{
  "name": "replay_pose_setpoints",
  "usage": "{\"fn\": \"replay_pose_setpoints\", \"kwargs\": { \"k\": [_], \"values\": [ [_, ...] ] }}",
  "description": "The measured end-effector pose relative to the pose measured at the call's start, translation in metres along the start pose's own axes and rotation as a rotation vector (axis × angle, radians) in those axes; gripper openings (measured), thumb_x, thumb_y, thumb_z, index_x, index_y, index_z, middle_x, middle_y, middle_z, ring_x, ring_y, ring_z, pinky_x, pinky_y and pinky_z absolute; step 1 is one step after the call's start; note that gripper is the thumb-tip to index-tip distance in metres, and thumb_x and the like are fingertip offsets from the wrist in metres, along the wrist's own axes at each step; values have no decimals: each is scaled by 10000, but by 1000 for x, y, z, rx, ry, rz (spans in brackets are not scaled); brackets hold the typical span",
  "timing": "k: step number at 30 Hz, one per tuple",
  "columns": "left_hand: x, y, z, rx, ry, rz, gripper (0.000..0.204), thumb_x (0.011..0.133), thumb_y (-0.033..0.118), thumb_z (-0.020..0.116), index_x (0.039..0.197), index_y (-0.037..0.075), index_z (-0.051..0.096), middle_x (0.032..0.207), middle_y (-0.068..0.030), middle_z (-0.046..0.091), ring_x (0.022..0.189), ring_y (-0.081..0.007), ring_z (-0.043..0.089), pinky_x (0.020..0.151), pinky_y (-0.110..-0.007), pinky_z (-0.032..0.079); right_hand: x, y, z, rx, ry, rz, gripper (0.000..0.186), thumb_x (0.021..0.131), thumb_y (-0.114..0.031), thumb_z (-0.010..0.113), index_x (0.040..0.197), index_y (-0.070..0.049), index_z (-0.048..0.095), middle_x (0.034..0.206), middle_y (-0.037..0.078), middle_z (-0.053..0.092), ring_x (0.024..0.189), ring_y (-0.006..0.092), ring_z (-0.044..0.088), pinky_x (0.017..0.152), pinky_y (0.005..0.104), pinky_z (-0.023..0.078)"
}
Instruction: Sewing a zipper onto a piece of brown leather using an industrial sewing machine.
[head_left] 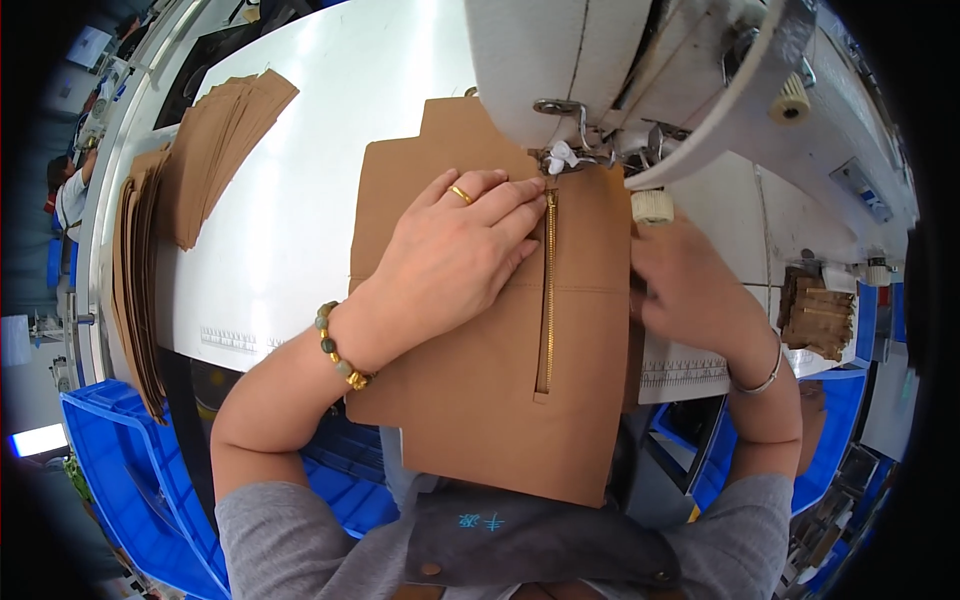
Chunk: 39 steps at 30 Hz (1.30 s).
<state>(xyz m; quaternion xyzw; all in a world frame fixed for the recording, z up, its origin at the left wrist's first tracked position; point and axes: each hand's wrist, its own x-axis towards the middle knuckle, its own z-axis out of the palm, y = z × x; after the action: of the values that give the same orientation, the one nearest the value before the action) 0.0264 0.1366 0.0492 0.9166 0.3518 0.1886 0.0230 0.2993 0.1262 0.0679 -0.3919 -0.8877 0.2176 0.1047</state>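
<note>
— Brown fabric, is that what you have under the machine?

— Yes. I see one tan-brown fabric panel lying flat on the white tabletop, its far edge tucked under the head of the sewing machine. One brass zipper runs down its middle, from the presser foot toward me.

— And your hands?

— My left hand lies flat on the panel, fingers spread and released, the fingertips touching the cloth just left of the zipper's top end. My right hand rests at the panel's right edge, just below the machine. It is blurred, so I cannot tell whether it pinches the cloth or only presses on it.

— How many of everything?

— One panel at the needle, one zipper, and two fanned stacks of cut brown pieces at the left of the tabletop; I cannot count the sheets in them. One small pile of brown bits sits at the right. Blue bins stand below the tabletop on both sides.

— Anything you can't make out?

— The needle itself is hidden behind the foot and a white tuft of thread. The panel's lower edge hangs off the tabletop over my lap, and my left hand covers part of the cloth.
</note>
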Motion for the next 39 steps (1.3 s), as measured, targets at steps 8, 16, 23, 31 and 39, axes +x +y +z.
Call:
{"fn": "replay_pose_setpoints", "kwargs": {
  "k": [8,16,23,31,39],
  "values": [
    [0,1,0,-8,-5,-3,463,932,306,740,1302,32,696,1385,-65,671,1205,-308,613,1043,-405,518,3,-7,7,-118,450,106,206,908,-227,756,1027,-61,728,1142,148,692,1038,334,649,1112,491,474],
    [-1,4,4,29,16,-10,511,898,312,780,1311,23,690,1381,-98,662,1246,-313,614,1052,-434,512,13,-3,39,-229,312,-98,712,865,-503,769,1370,-19,631,1382,138,643,1351,339,553,1191,534,385],
    [-3,4,4,2,13,-38,526,895,292,792,1332,21,682,1383,-127,655,1292,-325,608,1073,-439,503,12,-2,38,-244,298,-89,712,864,-505,766,1374,-28,627,1393,132,638,1368,337,550,1188,540,390],
    [-2,2,7,7,25,-41,525,906,290,786,1352,35,681,1383,-121,666,1293,-329,613,1072,-434,512,12,0,37,-244,316,-92,691,877,-500,757,1371,-34,631,1407,130,637,1393,324,540,1197,552,381],
    [0,1,6,17,13,-44,522,918,317,771,1357,48,683,1403,-111,660,1288,-325,616,1069,-424,517,11,-1,35,-259,282,-67,671,884,-506,750,1356,-44,640,1415,126,636,1421,301,520,1226,566,330]
  ]
}}
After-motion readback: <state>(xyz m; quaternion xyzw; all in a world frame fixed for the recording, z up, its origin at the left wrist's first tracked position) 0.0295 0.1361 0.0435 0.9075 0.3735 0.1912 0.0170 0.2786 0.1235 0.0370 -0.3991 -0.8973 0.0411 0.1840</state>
